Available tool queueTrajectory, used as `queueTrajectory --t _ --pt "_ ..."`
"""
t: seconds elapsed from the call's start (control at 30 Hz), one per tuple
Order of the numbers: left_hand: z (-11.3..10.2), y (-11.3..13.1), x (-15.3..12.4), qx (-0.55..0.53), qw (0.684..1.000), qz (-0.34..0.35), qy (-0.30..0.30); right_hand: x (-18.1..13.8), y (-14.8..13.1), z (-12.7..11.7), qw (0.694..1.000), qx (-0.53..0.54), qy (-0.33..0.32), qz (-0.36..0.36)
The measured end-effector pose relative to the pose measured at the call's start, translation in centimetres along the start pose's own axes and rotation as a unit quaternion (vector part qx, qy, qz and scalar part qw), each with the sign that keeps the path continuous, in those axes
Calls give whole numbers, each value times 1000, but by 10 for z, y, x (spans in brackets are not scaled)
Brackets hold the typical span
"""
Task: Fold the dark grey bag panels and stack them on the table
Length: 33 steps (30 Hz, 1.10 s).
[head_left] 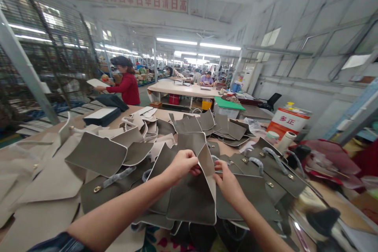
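Long worktable (333,199) heaped with olive and beige bag panels (97,153), some with brass snaps. A co-worker in red (127,86) stands at the far end. Olive flap panel (191,193) sits atop the pile, centre front. Left hand (180,165) is pinched closed on its top edge, right hand (228,184) grips its side edge. Looks light, floppy, semi-stiff faux leather; best held by the edges
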<state>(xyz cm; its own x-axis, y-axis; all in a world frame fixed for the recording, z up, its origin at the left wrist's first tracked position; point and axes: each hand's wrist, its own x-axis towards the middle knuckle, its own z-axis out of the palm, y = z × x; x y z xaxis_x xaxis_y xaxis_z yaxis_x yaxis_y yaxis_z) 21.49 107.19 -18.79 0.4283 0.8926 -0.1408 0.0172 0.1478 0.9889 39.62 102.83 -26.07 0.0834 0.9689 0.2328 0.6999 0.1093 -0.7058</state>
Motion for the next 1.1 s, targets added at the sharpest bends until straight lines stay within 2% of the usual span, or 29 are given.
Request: queueTrajectory --t 0.07,0.13,0.3,0.4,0.47,0.53,0.6,0.63,0.67,0.7,0.8,0.87,0.93,1.1 --pt "2 1 1 -22 1000 10 12 -4 -15 3 997 16 38 -70" --pt "2 2 2 -38 999 20 26 -10 -28 1 994 18 28 -108" --pt "6 0 4 -64 995 44 57 -13 -55 -20 992 12 -93 -84" --pt "9 -3 3 -57 994 81 43 -8 -59 -29 988 -83 -86 -93" --pt "4 -2 1 23 987 155 30 -3 -55 -36 982 -145 -69 -101" --pt "-8 4 -2 173 945 272 47 4 -49 -47 975 -179 -78 -107" --pt "-25 14 -3 323 865 374 86 11 -44 -62 967 -193 -111 -122" --pt "-35 20 -3 380 830 397 95 14 -43 -70 962 -194 -136 -135" --pt "-44 26 -2 423 812 395 83 17 -43 -78 956 -191 -164 -150" --pt "-52 31 0 452 808 374 51 20 -43 -85 950 -186 -190 -166" --pt "-66 37 7 459 841 265 -108 27 -44 -98 935 -174 -239 -197" --pt "-69 33 9 422 861 219 -179 32 -44 -102 928 -188 -248 -205" --pt "-67 25 9 390 873 210 -204 35 -42 -101 921 -241 -225 -207" --pt "-66 14 6 366 880 211 -217 31 -41 -91 880 -412 -66 -229"
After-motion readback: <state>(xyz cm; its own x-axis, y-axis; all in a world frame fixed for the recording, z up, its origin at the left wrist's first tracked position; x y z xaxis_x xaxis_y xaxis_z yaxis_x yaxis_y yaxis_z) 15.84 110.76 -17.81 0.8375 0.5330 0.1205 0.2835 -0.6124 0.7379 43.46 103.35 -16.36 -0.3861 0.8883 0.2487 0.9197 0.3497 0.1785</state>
